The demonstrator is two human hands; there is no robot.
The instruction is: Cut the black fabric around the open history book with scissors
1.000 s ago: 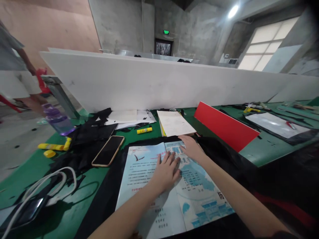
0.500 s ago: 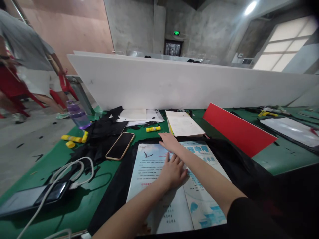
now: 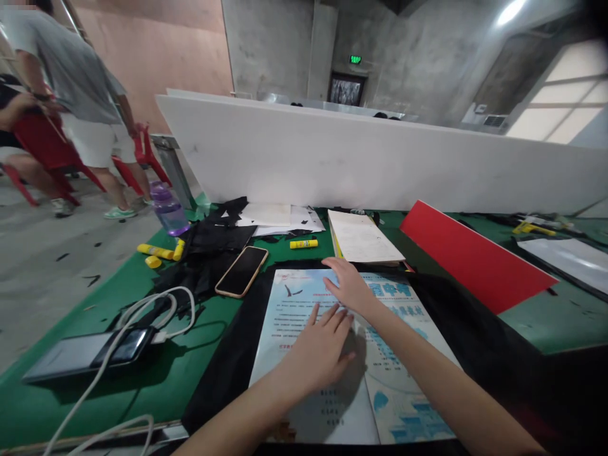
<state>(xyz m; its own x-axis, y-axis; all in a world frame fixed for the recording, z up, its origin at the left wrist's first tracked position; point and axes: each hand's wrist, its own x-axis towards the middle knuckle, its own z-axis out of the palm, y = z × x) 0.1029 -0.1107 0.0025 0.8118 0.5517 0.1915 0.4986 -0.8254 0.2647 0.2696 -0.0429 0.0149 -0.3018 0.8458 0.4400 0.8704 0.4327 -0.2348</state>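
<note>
A printed book cover [image 3: 304, 405], light blue with dark and red text, lies spread face up on a sheet of black material [image 3: 223, 367]. My left hand [image 3: 316, 351] rests on its middle, fingers spread and pointing away from me. Just beyond it, my right hand [image 3: 349, 285] is over the upper part near the fold, its fingers apart. Neither hand grips anything. The right forearm crosses the right half and hides part of the print.
Left of the book are a phone [image 3: 242, 272], black scraps [image 3: 209, 253], yellow glue sticks [image 3: 156, 252] and a cabled device [image 3: 90, 358]. Behind are another glue stick [image 3: 304, 244] and a paper stack [image 3: 363, 237]. A red board [image 3: 475, 253] stands right. A white panel [image 3: 332, 158] crosses the back; a person [image 3: 90, 88] stands far left.
My left hand has slid slightly toward me, and its fingers have lifted or spread. My right hand's fingers have opened near the top of the fold. The view has turned slightly left.
</note>
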